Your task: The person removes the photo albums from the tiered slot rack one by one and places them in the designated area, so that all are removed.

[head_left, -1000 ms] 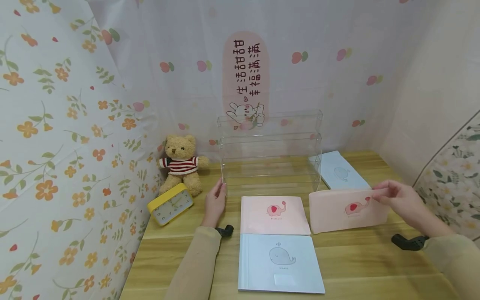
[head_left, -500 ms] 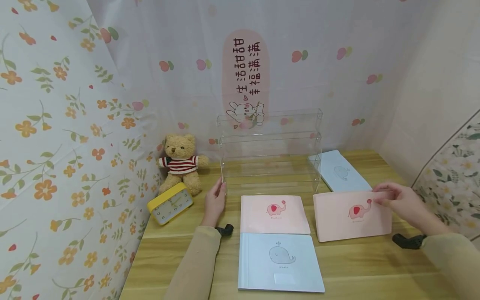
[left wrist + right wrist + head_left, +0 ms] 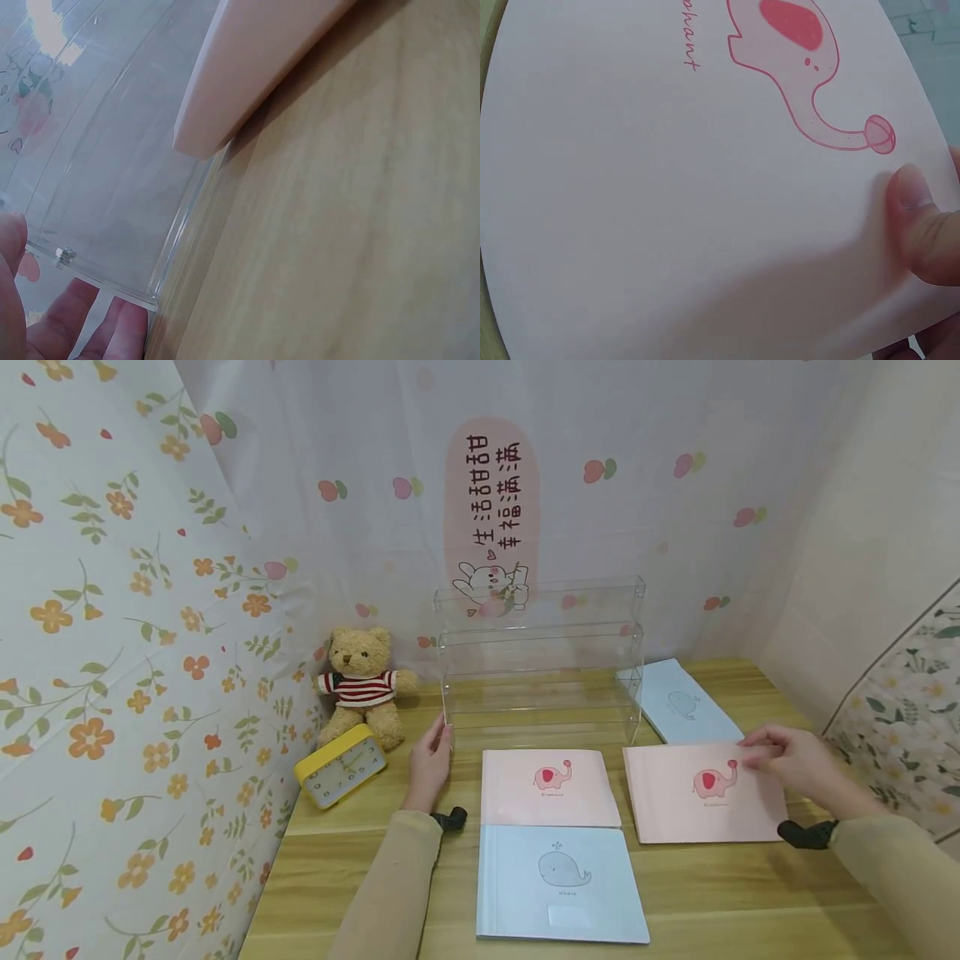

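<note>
My right hand [image 3: 791,766] pinches a pink notebook [image 3: 667,806] with an elephant drawing by its upper right edge. The right wrist view shows the thumb [image 3: 926,232] on the cover [image 3: 645,180], with the other fingers mostly hidden behind it. At the left end of a clear acrylic tiered rack [image 3: 543,652], my left hand [image 3: 429,768] grips the side panel. Its thumb and fingers [image 3: 64,319] lie on either side of that panel in the left wrist view. A second pink elephant notebook [image 3: 517,793] lies in front of the rack, above a pale blue whale notebook [image 3: 513,893].
Another blue whale notebook [image 3: 678,693] lies slanted at the back right, behind the held one. A teddy bear [image 3: 363,685] in a striped sweater sits left of the rack, with a yellow clock [image 3: 341,767] before it. Patterned cloth [image 3: 375,527] hangs behind the wooden table [image 3: 375,877].
The held pink notebook has shifted slightly right and toward me, and its cover now lies flatter. My right hand moved with it. My left hand has stayed at the rack's side.
</note>
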A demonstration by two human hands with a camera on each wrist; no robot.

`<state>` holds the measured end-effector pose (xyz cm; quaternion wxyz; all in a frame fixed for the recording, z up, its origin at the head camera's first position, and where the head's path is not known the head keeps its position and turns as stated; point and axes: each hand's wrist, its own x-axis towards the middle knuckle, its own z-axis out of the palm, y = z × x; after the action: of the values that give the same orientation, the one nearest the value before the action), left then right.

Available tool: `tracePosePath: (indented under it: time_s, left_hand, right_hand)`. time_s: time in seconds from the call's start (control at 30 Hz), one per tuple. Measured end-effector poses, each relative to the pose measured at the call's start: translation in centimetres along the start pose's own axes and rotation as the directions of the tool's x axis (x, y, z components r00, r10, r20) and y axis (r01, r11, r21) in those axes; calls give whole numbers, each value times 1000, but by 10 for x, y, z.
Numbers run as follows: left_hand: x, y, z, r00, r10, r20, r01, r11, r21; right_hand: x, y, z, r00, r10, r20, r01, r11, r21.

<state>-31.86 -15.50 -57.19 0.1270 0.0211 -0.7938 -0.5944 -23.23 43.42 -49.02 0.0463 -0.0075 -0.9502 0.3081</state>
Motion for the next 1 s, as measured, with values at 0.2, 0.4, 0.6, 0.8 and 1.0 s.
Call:
tracePosePath:
  time_s: [0.2,0.4,0.6,0.8,1.0]
  left_hand:
    - [0,-1,0,1000,-2,3,2,1000,1]
    - [0,0,0,1000,2,-7,-2,1000,2]
    - [0,2,1,1000,-13,-13,13,1000,8]
    - [-1,2,0,1000,-9,-18,9,1000,12]
    - [0,1,0,1000,-5,-11,5,1000,-3]
  right_hand:
    - [2,4,3,996,57,72,-57,998,-11]
    - [2,7,7,987,87,139,-77,994,-75]
    - [-1,14,16,979,128,158,-106,985,-137]
    - [-1,19,22,982,114,150,-92,985,-145]
    - [-3,22,27,973,138,186,-110,982,-153]
